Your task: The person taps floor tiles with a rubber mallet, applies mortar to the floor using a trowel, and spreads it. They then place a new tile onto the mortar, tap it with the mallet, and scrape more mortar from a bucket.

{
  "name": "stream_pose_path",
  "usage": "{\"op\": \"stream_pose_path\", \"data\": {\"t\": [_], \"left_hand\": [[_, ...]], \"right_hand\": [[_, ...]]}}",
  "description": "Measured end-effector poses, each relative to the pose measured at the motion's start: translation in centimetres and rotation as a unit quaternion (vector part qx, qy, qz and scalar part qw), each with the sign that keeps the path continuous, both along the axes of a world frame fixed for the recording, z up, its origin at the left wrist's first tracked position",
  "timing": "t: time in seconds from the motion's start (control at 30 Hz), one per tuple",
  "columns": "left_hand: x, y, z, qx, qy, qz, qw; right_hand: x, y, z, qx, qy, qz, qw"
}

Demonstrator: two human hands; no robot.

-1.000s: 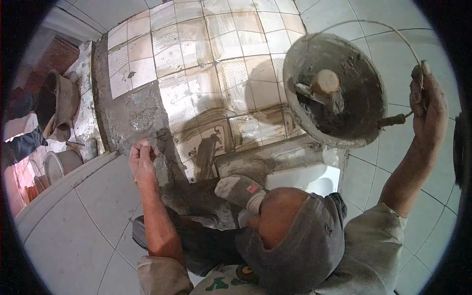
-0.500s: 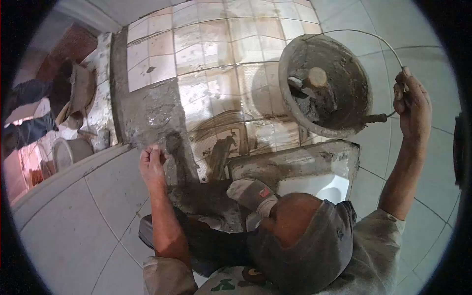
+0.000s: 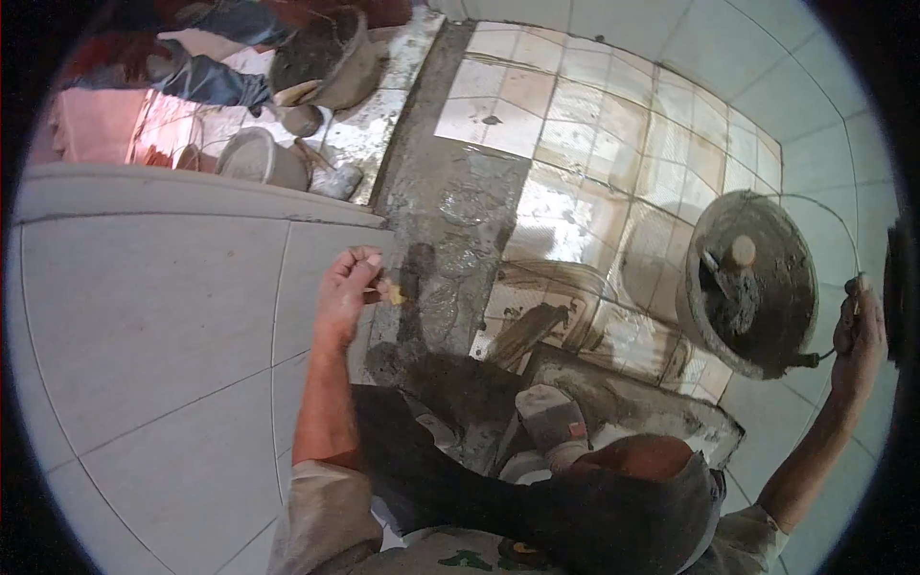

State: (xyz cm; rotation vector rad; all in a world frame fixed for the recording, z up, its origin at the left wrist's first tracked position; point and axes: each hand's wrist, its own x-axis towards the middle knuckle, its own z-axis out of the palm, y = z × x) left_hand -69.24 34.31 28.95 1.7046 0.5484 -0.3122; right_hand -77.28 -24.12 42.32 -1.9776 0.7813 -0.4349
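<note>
My left hand is closed in a pinch, over the edge of the wet mortar strip. Between its fingertips sits a small yellowish piece, too small to name. On the far right, the fingers of my right hand are wrapped round the bucket's wire handle. The mortar-smeared bucket is tilted, its mouth facing me. Inside it lies grey mortar with what looks like a trowel, its round handle end pointing up.
Patterned floor tiles with muddy streaks adjoin the mortar strip. A mortar-covered ledge crosses in front of my foot. Beyond a low sill are another bucket, a pale tub and someone's dark-clothed legs.
The view has turned left, so the floor and bucket appear farther right. My left hand has drawn back from the mortar, and the yellowish piece now shows. My right hand keeps the handle.
</note>
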Motion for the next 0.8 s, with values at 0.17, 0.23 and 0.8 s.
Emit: {"op": "stream_pose_path", "data": {"t": [0.17, 0.23, 0.8], "left_hand": [[0.6, 5.7, 7.0, 0.023, 0.013, -0.045, 0.999], [0.3, 8.0, 9.0, 0.001, 0.009, -0.098, 0.995], [-4.4, 15.2, 11.8, -0.111, -0.010, -0.147, 0.983]], "right_hand": [[3.3, 3.2, -1.4, 0.023, 0.026, 0.041, 0.999], [4.7, 4.7, -1.9, 0.040, 0.026, 0.068, 0.997], [18.8, 19.4, -2.4, 0.086, 0.041, 0.346, 0.933]]}}
